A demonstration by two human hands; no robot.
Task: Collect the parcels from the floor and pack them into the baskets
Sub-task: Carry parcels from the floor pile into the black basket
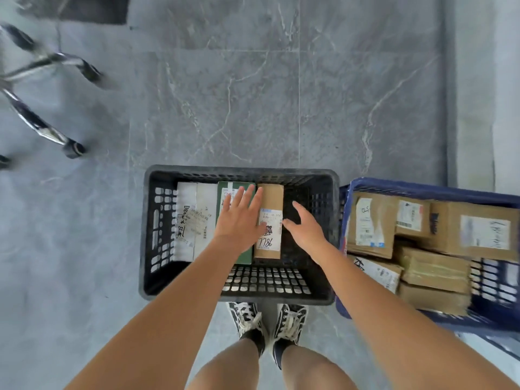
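A black basket (157, 288) stands on the floor in front of my feet. Three parcels lie side by side in it: a white one (194, 220), a green one (223, 192) and a narrow brown one (270, 198) with a white label. My left hand (239, 220) hovers over the green parcel with straight, spread fingers, its thumb at the brown parcel's label. My right hand (305, 229) is open just to the right of the brown parcel, holding nothing. A blue basket (394, 187) to the right holds several brown cardboard parcels (433, 271).
Grey marble-patterned floor tiles (253, 102) stretch ahead. A chrome chair base with black castors (42, 128) stands at the far left. A pale wall or skirting (478, 108) runs along the right. My two sneakers (267, 322) stand right behind the black basket.
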